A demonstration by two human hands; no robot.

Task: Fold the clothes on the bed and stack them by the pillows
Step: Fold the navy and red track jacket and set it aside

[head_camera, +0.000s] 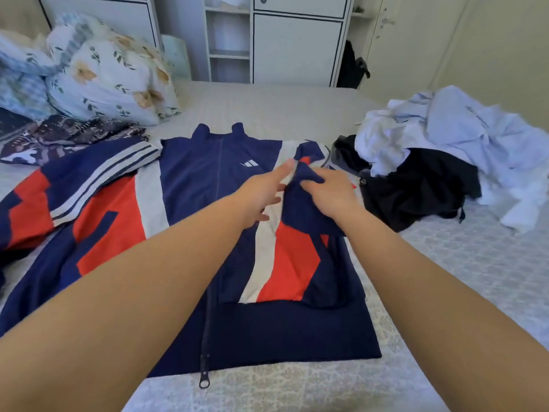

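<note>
A navy, red and grey zip-up track jacket lies face up across the bed. Its right sleeve is folded in over the chest, and its left sleeve stretches out to the left. My right hand grips the folded sleeve's navy cuff near the shoulder. My left hand lies flat beside it, fingers straight on the grey stripe. Floral pillows are heaped at the far left. A dark patterned folded garment lies in front of them.
A pile of unfolded clothes, white and pale blue over black, sits at the right of the bed. White cabinets and shelves stand behind the bed. A dark bag leans by the cabinet.
</note>
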